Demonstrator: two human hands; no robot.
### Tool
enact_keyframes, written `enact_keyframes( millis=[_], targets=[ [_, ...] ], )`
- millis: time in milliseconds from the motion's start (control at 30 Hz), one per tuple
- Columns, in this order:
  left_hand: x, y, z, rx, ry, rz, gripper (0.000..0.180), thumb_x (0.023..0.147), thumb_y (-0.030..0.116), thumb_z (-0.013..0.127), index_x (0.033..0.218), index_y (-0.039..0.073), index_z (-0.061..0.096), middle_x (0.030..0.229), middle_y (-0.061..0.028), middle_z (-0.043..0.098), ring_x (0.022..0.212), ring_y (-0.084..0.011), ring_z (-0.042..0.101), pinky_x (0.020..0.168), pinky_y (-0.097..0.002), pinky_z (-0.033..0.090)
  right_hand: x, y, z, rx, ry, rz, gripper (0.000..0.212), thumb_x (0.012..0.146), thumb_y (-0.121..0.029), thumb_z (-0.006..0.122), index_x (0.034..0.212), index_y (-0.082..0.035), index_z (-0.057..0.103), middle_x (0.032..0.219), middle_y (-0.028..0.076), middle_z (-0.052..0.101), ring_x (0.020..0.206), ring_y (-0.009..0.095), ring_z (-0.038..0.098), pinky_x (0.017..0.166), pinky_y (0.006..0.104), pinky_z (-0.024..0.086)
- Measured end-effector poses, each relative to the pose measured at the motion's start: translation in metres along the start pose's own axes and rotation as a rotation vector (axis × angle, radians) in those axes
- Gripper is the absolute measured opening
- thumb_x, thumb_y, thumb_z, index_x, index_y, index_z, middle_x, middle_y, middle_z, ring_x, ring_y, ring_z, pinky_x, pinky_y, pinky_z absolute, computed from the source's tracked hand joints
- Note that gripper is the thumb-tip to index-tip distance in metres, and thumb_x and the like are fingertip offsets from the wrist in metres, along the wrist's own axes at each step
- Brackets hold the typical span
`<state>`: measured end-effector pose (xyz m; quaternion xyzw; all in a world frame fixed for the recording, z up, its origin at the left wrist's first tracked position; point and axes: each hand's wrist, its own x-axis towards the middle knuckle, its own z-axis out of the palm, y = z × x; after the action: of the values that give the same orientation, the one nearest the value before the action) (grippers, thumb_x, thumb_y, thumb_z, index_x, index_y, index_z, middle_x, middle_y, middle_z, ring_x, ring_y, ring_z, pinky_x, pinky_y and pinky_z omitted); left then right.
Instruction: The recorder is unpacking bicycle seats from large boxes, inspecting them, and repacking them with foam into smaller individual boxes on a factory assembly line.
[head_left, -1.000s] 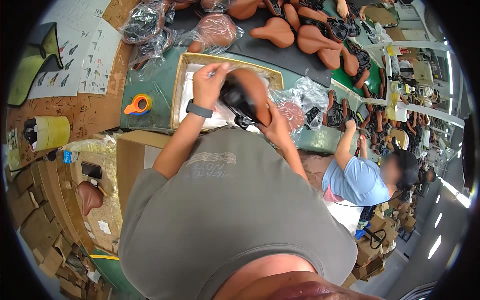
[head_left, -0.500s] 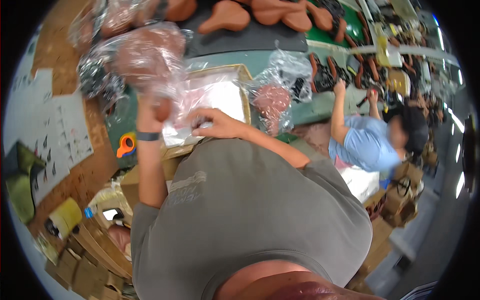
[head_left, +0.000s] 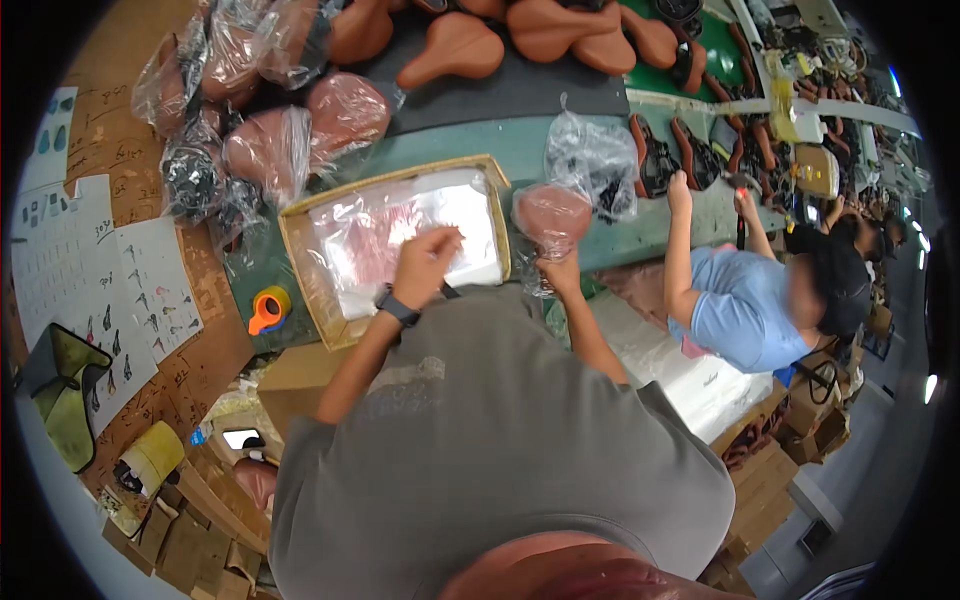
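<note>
My left hand (head_left: 426,266), with a dark band on its wrist, is over a shallow cardboard box (head_left: 300,270) holding a stack of clear plastic bags (head_left: 350,240). Its fingers are drawn together; anything between them is too small to make out. To the right of the box, my right hand (head_left: 562,274) is closed around the narrow end of a brown bicycle saddle (head_left: 553,215) wrapped in clear plastic. Several bagged saddles (head_left: 268,150) are heaped at the far left, one bagged saddle (head_left: 348,115) among them lying nearest the box.
Unwrapped brown saddles (head_left: 455,48) lie on a black mat (head_left: 540,95) at the back. A clear bag with dark parts (head_left: 597,165) sits beyond my right hand. Orange and blue tape rolls (head_left: 268,308) lie left of the box. At right, a co-worker (head_left: 740,300) handles saddles.
My left hand has let go of a bagged saddle at the left and come over the box. My right hand has moved from the box rightward and taken hold of another bagged saddle.
</note>
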<state>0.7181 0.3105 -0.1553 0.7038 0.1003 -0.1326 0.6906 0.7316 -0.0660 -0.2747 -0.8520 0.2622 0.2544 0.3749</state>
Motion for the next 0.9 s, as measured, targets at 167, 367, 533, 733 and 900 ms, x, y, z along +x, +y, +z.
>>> enact_keyframes(
  millis=[167,367,533,733,900],
  targets=[
    [0.025,0.022,0.043,-0.190,-0.242,-0.171,0.082,0.098,0.021,0.084,0.163,0.000,0.039,0.152,-0.0222,0.060,0.138,-0.0246,0.060,0.114,-0.0383,0.052,-0.069,-0.115,-0.009,0.803,-0.239,0.003,0.076,0.087,-0.013,0.084,0.154,0.001,0.052,0.107,0.010,0.073,0.098,0.024,0.073,0.092,0.0390,0.059],
    [0.056,0.087,-0.026,-0.636,0.502,0.035,0.056,0.091,0.003,0.083,0.137,0.009,0.051,0.084,0.0034,0.063,0.059,-0.0074,0.053,0.049,-0.0246,0.041,-0.071,-0.235,-0.023,0.562,-0.402,-0.675,0.069,0.100,-0.011,0.076,0.160,0.002,0.046,0.129,0.016,0.072,0.116,0.021,0.069,0.103,0.0369,0.055],
    [0.061,0.051,-0.172,-0.784,0.882,0.138,0.056,0.100,0.007,0.074,0.151,0.006,0.050,0.098,0.0000,0.064,0.080,-0.0095,0.060,0.068,-0.0246,0.050,0.117,-0.334,0.062,0.537,-0.266,-0.344,0.108,0.094,-0.033,0.087,0.169,0.008,0.021,0.137,0.025,0.067,0.119,0.029,0.070,0.100,0.0392,0.059],
    [0.004,0.027,-0.098,0.471,0.605,0.060,0.018,0.101,0.012,0.073,0.118,0.007,0.072,0.098,-0.0068,0.074,0.086,-0.0184,0.068,0.079,-0.0325,0.056,0.260,-0.452,0.196,0.877,-0.578,0.454,0.104,0.087,-0.044,0.091,0.165,-0.003,0.035,0.166,0.028,0.042,0.155,0.046,0.040,0.128,0.0674,0.029],
    [0.012,-0.067,-0.045,0.623,0.155,-0.101,0.021,0.095,0.023,0.077,0.111,0.010,0.072,0.099,-0.0123,0.078,0.087,-0.0335,0.076,0.076,-0.0470,0.059,0.286,-0.414,0.165,0.734,-0.578,0.233,0.083,0.081,-0.018,0.096,0.145,0.000,0.047,0.129,0.018,0.066,0.117,0.034,0.069,0.098,0.0559,0.063]
  ],
)
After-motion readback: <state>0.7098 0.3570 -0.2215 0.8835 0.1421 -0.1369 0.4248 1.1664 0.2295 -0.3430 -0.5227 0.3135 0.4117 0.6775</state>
